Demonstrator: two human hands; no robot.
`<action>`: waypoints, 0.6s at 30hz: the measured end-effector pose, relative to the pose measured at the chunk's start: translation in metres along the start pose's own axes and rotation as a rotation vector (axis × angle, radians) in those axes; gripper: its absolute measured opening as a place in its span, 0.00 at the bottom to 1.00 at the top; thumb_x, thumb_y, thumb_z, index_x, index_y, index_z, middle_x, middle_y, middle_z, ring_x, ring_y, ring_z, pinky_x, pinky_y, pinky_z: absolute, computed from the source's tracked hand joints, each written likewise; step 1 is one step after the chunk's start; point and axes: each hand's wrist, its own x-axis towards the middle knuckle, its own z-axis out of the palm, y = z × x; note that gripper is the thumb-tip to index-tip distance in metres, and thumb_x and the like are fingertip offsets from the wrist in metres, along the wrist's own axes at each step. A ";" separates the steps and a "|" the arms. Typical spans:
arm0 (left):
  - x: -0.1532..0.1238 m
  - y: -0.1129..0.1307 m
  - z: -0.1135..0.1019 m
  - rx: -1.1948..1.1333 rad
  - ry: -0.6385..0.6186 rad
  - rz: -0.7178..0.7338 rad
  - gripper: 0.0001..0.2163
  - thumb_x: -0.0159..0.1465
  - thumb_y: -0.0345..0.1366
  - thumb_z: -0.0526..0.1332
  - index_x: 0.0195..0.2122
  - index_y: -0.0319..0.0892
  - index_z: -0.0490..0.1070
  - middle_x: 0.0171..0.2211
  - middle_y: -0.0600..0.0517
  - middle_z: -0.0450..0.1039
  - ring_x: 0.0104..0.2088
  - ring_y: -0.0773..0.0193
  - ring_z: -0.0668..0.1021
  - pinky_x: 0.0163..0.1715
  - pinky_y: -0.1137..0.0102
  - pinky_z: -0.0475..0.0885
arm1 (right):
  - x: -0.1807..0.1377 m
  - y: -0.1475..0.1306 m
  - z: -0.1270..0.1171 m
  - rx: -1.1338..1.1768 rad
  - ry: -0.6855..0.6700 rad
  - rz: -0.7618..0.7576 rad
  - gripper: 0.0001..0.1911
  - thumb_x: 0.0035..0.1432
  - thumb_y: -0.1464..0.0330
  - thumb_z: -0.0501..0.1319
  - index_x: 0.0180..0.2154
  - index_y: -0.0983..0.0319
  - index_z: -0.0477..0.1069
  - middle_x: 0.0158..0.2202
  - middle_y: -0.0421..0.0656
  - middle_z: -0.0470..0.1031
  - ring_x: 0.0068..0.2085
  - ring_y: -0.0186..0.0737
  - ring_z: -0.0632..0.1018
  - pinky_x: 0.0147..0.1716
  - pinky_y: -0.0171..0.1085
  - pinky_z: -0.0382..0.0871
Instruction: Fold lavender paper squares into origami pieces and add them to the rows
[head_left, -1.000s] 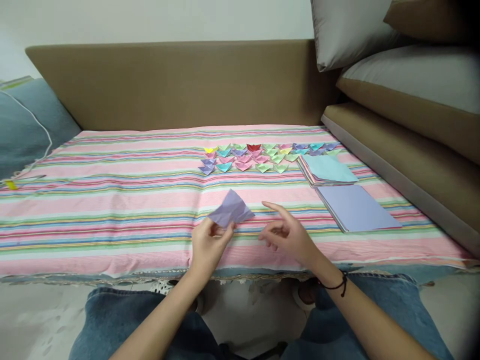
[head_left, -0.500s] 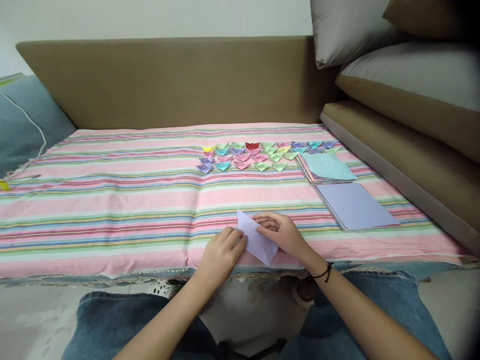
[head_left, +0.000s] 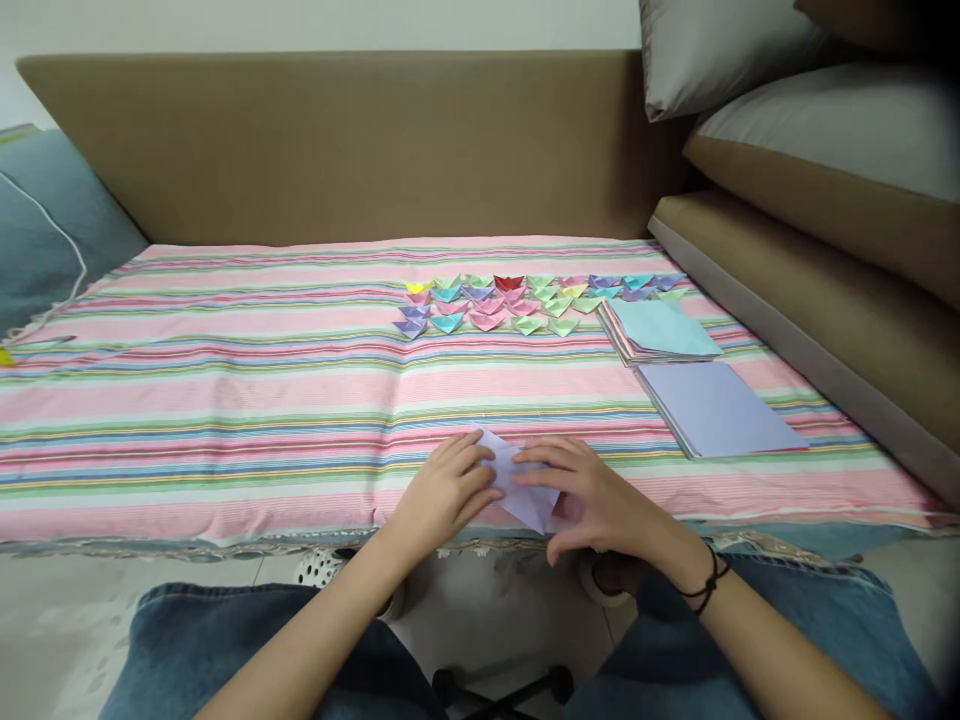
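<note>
A folded lilac paper sheet (head_left: 517, 482) lies near the front edge of the striped cloth (head_left: 225, 400). My left hand (head_left: 448, 493) rests on its left side, fingers curled down onto it. My right hand (head_left: 600, 500) covers its right side, fingers pressed flat on the paper, thumb tucked under near the cloth edge. Most of the sheet is hidden beneath both hands.
Several small folded paper shapes (head_left: 525, 303) in many colours sit in rows farther back. To the right lie a stack topped by a light blue sheet (head_left: 660, 330) and a lilac stack (head_left: 720, 408). Brown cushions (head_left: 825, 290) rise on the right, a brown backrest (head_left: 360, 150) behind.
The lilac paper came down from my raised left hand onto the cloth. My right hand moved in and over it, and both hands now press it flat.
</note>
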 end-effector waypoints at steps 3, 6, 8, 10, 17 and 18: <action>0.005 0.000 0.000 -0.001 0.005 -0.022 0.08 0.64 0.36 0.54 0.36 0.42 0.70 0.43 0.47 0.71 0.53 0.55 0.68 0.56 0.58 0.61 | -0.005 -0.001 0.007 -0.072 -0.029 0.042 0.28 0.45 0.65 0.69 0.50 0.55 0.68 0.55 0.46 0.67 0.56 0.53 0.64 0.53 0.53 0.58; 0.007 0.001 0.000 -0.014 0.006 -0.043 0.07 0.64 0.36 0.55 0.38 0.42 0.70 0.43 0.47 0.70 0.49 0.57 0.71 0.55 0.58 0.60 | -0.007 0.001 0.011 -0.087 0.045 0.052 0.21 0.50 0.75 0.61 0.47 0.56 0.70 0.52 0.44 0.71 0.54 0.49 0.65 0.52 0.52 0.60; 0.007 0.001 0.001 -0.036 0.008 -0.048 0.07 0.63 0.35 0.55 0.40 0.43 0.71 0.44 0.48 0.70 0.49 0.57 0.70 0.55 0.57 0.60 | -0.006 0.004 0.013 -0.066 0.114 0.049 0.17 0.52 0.76 0.60 0.44 0.57 0.73 0.48 0.44 0.73 0.52 0.48 0.67 0.51 0.51 0.61; 0.006 0.000 0.001 -0.075 0.018 -0.058 0.07 0.64 0.34 0.54 0.39 0.44 0.71 0.45 0.48 0.70 0.52 0.56 0.69 0.56 0.57 0.60 | -0.005 0.007 0.015 -0.029 0.189 0.061 0.12 0.53 0.74 0.60 0.40 0.56 0.75 0.44 0.43 0.75 0.50 0.47 0.69 0.49 0.51 0.63; 0.004 0.003 0.004 -0.208 0.057 -0.149 0.07 0.63 0.36 0.55 0.33 0.43 0.72 0.45 0.48 0.71 0.56 0.53 0.66 0.52 0.57 0.63 | 0.006 0.009 0.026 0.092 0.431 0.259 0.06 0.52 0.65 0.64 0.24 0.57 0.73 0.33 0.44 0.76 0.42 0.47 0.72 0.43 0.48 0.66; 0.005 0.003 0.006 -0.212 0.073 -0.150 0.06 0.62 0.36 0.57 0.32 0.43 0.71 0.45 0.47 0.71 0.56 0.53 0.66 0.52 0.57 0.63 | 0.007 0.009 0.027 0.099 0.455 0.285 0.07 0.51 0.65 0.65 0.23 0.58 0.72 0.33 0.44 0.76 0.41 0.47 0.72 0.42 0.48 0.66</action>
